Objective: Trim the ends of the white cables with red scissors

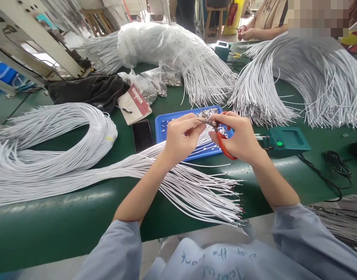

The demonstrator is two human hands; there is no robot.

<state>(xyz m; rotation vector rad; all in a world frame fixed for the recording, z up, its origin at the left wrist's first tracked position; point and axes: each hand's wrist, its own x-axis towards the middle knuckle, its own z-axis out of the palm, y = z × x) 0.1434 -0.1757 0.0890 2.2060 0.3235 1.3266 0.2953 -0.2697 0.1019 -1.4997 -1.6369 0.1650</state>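
Above blue tray (pixel 158 134), red-handled scissors (pixel 222 144) gripped in right hand (pixel 239 134), long axis toward tray's far left; left hand (pixel 181 136) at blades (pixel 207 121), fingers (pixel 191 121) pinched together, contents unclear.

Green table (pixel 64 225), white cables (pixel 132 167) (bundled), blue tray (pixel 157 130)

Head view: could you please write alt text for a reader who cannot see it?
A person's right hand holds red-handled scissors close to the left hand, above a blue tray. Bundles of white cables lie on the green table, with a phone and a booklet left of the tray.
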